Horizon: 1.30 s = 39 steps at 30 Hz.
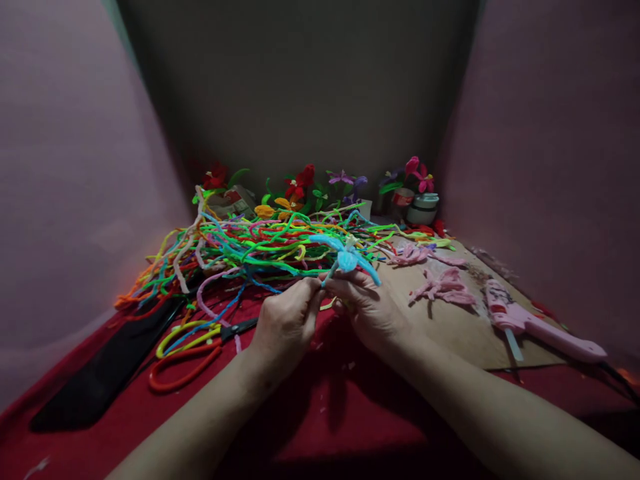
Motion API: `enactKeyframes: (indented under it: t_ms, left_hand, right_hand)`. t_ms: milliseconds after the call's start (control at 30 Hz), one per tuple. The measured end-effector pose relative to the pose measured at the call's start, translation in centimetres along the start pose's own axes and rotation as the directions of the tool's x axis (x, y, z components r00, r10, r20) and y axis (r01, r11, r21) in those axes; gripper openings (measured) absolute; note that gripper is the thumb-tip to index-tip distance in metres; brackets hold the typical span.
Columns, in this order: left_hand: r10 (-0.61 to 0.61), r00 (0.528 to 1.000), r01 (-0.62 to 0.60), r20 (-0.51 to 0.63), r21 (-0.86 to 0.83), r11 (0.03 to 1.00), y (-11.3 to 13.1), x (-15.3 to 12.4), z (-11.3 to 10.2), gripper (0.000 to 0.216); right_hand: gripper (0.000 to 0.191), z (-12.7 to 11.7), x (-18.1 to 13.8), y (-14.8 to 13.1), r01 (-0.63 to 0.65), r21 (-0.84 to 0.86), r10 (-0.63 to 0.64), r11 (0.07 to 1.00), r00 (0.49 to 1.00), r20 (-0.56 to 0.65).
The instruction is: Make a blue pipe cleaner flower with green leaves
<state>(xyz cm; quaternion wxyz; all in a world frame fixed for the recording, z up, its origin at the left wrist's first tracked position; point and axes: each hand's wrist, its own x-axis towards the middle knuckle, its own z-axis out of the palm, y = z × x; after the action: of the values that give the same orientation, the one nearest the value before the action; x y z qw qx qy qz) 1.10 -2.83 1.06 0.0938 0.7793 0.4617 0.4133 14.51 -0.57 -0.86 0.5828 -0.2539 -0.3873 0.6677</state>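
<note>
A small light-blue pipe-cleaner flower (pixel 346 257) with spread petals is held up in the middle of the view. My left hand (pixel 286 323) pinches its short stem from the left, fingers closed. My right hand (pixel 367 307) grips the stem just under the petals from the right, fingers curled round it. Both hands hover above the red cloth (pixel 320 407), in front of a big tangled heap of coloured pipe cleaners (pixel 240 250).
Pink pipe-cleaner pieces (pixel 443 287) and a pink glue gun (pixel 535 323) lie on a brown board (pixel 470 340) at right. Scissors with orange and yellow handles (pixel 200 347) and a black strip (pixel 107 370) lie at left. Finished flowers (pixel 300 183) and small jars (pixel 423 208) stand at the back wall.
</note>
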Motion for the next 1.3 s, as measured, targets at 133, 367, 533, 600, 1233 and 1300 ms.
enactKeyframes:
  t_ms: [133,367,533,600,1233,1300]
  left_hand:
    - [-0.029,1.0,0.029,0.004,-0.026,0.999,-0.1,0.0,-0.1,0.017]
    - [-0.314,0.935,0.355,0.166,-0.392,0.849,1.0,0.5,-0.3,0.02]
    - [-0.322,0.939,0.344,0.121,-0.349,0.871,0.9,0.5,-0.2,0.018]
    - [-0.362,0.912,0.411,0.195,-0.427,0.806,0.7,0.6,-0.3,0.017]
    - [-0.294,0.8,0.591,0.524,-0.598,0.542,0.2,1.0,-0.8,0.03]
    - [-0.331,0.87,0.486,0.366,-0.519,0.703,0.5,0.8,-0.5,0.025]
  right_hand:
    - [0.011,0.1,-0.3,0.2,0.031,-0.018,-0.03,0.999,0.999,0.043]
    - [0.012,-0.1,-0.2,0.0,0.03,-0.134,-0.021,0.991,0.998,0.062]
    - [0.009,-0.1,0.0,0.1,0.038,-0.131,-0.03,0.991,0.998,0.058]
    - [0.009,-0.2,0.0,0.1,0.042,-0.118,-0.032,0.992,0.996,0.087]
    - [0.017,-0.2,-0.1,-0.4,0.081,-0.161,-0.059,0.984,0.989,0.138]
    - [0.016,-0.2,-0.2,-0.4,0.089,-0.159,-0.077,0.983,0.994,0.084]
